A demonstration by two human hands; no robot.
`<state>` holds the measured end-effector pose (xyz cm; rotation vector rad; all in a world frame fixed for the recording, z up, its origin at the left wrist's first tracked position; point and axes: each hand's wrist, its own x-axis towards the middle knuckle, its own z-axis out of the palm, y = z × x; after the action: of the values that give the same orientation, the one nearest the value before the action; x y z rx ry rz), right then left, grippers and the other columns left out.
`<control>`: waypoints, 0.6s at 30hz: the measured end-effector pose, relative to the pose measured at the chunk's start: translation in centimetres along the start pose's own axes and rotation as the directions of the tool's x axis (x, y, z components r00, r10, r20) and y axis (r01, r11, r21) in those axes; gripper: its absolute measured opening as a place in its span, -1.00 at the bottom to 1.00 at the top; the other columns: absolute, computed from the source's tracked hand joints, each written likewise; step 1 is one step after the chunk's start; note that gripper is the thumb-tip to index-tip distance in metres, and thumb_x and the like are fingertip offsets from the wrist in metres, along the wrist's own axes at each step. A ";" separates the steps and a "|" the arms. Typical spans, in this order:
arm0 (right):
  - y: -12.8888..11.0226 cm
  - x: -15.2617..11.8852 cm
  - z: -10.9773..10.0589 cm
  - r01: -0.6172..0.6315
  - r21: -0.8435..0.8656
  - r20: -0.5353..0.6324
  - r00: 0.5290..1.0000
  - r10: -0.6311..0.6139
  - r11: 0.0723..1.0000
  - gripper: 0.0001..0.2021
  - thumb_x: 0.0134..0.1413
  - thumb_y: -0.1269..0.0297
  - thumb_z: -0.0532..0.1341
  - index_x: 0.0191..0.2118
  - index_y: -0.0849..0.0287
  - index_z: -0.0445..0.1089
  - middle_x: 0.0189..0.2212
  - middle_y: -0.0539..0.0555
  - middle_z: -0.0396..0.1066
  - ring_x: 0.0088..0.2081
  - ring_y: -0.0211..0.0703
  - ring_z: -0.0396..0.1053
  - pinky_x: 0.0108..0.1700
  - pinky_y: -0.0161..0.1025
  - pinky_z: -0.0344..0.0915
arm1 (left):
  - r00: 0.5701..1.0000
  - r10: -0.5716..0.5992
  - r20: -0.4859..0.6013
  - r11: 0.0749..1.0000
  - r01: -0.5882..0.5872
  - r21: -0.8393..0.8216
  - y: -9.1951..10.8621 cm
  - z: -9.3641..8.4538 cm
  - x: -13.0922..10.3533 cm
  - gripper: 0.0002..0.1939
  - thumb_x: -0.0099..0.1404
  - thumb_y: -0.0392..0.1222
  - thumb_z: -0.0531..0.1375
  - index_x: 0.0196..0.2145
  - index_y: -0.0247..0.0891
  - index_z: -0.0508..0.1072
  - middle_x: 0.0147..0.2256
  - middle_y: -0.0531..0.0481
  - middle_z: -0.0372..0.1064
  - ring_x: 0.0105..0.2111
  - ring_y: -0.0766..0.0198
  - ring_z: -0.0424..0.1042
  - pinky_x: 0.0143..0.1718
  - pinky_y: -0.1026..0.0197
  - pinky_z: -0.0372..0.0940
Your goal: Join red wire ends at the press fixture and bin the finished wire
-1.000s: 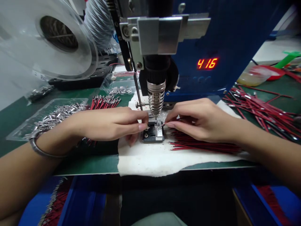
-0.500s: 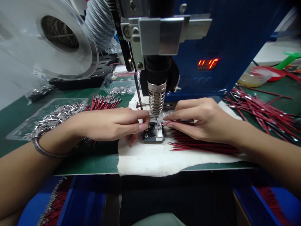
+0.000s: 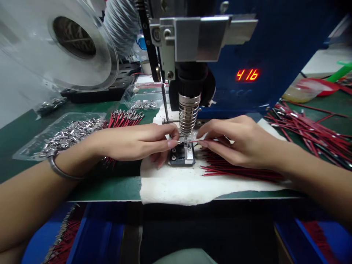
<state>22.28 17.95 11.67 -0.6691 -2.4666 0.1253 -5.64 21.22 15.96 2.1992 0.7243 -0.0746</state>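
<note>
My left hand (image 3: 137,142) and my right hand (image 3: 242,141) meet under the metal nozzle (image 3: 189,118) of a blue machine (image 3: 275,44). Between their fingertips runs a thin red wire (image 3: 195,140), pinched at both ends; my left fingers pinch a small metal piece at its left end, lying across the small black fixture block (image 3: 182,156). The block sits on a white cloth (image 3: 192,183). A metal bangle (image 3: 59,169) circles my left wrist.
A red display (image 3: 247,74) reads 416. Loose metal terminals (image 3: 68,134) lie in a clear tray at left, red wires with terminals (image 3: 125,118) behind my left hand. More red wires (image 3: 239,170) lie under my right hand and in a pile (image 3: 308,128) at right. A clear reel (image 3: 68,40) stands back left.
The wire between my fingertips has come level over the fixture block, and my left fingertips have closed in on its end. The display flickered and reads 416 again.
</note>
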 end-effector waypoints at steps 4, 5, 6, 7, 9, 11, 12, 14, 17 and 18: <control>0.0 0.1 0.0 -0.008 0.010 0.010 1.000 0.008 1.000 -0.90 0.39 0.39 0.21 -0.14 0.31 0.44 -0.37 0.07 0.55 -0.44 -0.26 0.45 -0.39 -0.29 0.23 | 1.000 -0.002 -0.003 1.000 0.002 -0.005 -0.2 0.1 0.1 -0.70 0.66 -0.01 -0.04 -0.20 -0.21 0.27 -0.39 0.04 0.51 -0.37 0.29 0.51 -0.27 0.30 0.37; -0.1 0.1 0.0 0.002 0.010 0.007 1.000 -0.002 1.000 -0.91 0.39 0.40 0.22 -0.15 0.31 0.45 -0.39 0.06 0.53 -0.45 -0.27 0.43 -0.39 -0.29 0.22 | 1.000 0.002 -0.003 1.000 -0.002 -0.005 -0.2 0.1 0.1 -0.71 0.66 -0.01 -0.04 -0.20 -0.21 0.27 -0.39 0.04 0.51 -0.38 0.29 0.50 -0.27 0.30 0.37; -0.1 0.2 0.0 0.011 0.011 0.003 1.000 -0.011 1.000 -0.91 0.38 0.40 0.22 -0.16 0.31 0.45 -0.40 0.05 0.52 -0.46 -0.28 0.41 -0.39 -0.29 0.21 | 1.000 0.007 -0.005 1.000 -0.007 -0.003 -0.2 0.1 0.1 -0.71 0.66 -0.01 -0.04 -0.19 -0.21 0.27 -0.38 0.05 0.51 -0.38 0.30 0.50 -0.27 0.30 0.37; -0.1 0.2 0.0 0.017 0.011 0.000 1.000 -0.017 1.000 -0.92 0.38 0.41 0.23 -0.17 0.31 0.46 -0.40 0.04 0.51 -0.47 -0.29 0.39 -0.40 -0.30 0.20 | 1.000 0.010 -0.007 1.000 -0.010 0.000 -0.2 0.1 0.1 -0.71 0.66 -0.01 -0.04 -0.18 -0.21 0.27 -0.38 0.05 0.51 -0.38 0.30 0.50 -0.27 0.31 0.37; -0.2 0.2 0.0 0.010 0.013 0.004 1.000 -0.010 1.000 -0.92 0.37 0.41 0.24 -0.16 0.31 0.47 -0.40 0.03 0.50 -0.47 -0.31 0.37 -0.40 -0.30 0.18 | 1.000 0.011 -0.009 1.000 -0.011 0.000 -0.1 0.2 0.1 -0.72 0.66 -0.02 -0.04 -0.18 -0.21 0.27 -0.40 0.06 0.51 -0.38 0.30 0.51 -0.29 0.32 0.37; -0.3 0.2 0.0 -0.005 0.020 0.013 1.000 0.005 1.000 -0.91 0.38 0.40 0.24 -0.16 0.31 0.48 -0.39 0.03 0.50 -0.46 -0.31 0.37 -0.40 -0.30 0.17 | 1.000 0.012 -0.012 1.000 -0.012 -0.008 -0.1 0.2 0.1 -0.72 0.66 -0.03 -0.04 -0.18 -0.21 0.28 -0.41 0.06 0.51 -0.39 0.30 0.52 -0.31 0.31 0.37; -0.3 0.2 0.0 -0.008 0.020 0.012 1.000 0.008 1.000 -0.91 0.38 0.40 0.24 -0.15 0.31 0.48 -0.39 0.03 0.50 -0.46 -0.31 0.37 -0.40 -0.30 0.17 | 1.000 0.010 -0.014 1.000 -0.011 -0.011 -0.1 0.2 0.1 -0.72 0.65 -0.04 -0.04 -0.19 -0.21 0.29 -0.41 0.06 0.51 -0.40 0.30 0.52 -0.30 0.31 0.37; -0.4 0.1 -0.1 -0.006 0.018 0.002 1.000 0.006 1.000 -0.91 0.39 0.39 0.23 -0.15 0.29 0.48 -0.39 0.02 0.50 -0.47 -0.31 0.36 -0.40 -0.29 0.16 | 1.000 0.018 -0.021 1.000 -0.018 -0.012 0.0 0.3 0.2 -0.74 0.64 -0.06 -0.03 -0.20 -0.22 0.29 -0.42 0.06 0.52 -0.41 0.29 0.52 -0.30 0.30 0.37; -0.4 0.1 -0.1 -0.013 0.007 -0.002 1.000 0.013 1.000 -0.90 0.40 0.38 0.22 -0.15 0.27 0.47 -0.39 0.02 0.50 -0.47 -0.30 0.35 -0.40 -0.28 0.16 | 0.999 0.029 -0.022 1.000 -0.029 -0.012 0.1 0.4 0.4 -0.75 0.64 -0.07 -0.02 -0.19 -0.22 0.28 -0.44 0.06 0.52 -0.43 0.29 0.52 -0.30 0.30 0.36; -0.4 0.1 0.0 -0.016 0.006 0.001 1.000 0.016 1.000 -0.90 0.40 0.38 0.21 -0.15 0.26 0.47 -0.37 0.03 0.51 -0.46 -0.29 0.36 -0.39 -0.28 0.17 | 0.999 0.027 -0.018 1.000 -0.028 -0.014 0.1 0.4 0.4 -0.74 0.65 -0.06 -0.03 -0.19 -0.22 0.28 -0.44 0.06 0.52 -0.43 0.29 0.51 -0.30 0.30 0.36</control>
<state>22.02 17.62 11.87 -0.6868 -2.4610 0.1389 -5.16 21.07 15.60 2.1979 0.7023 -0.0351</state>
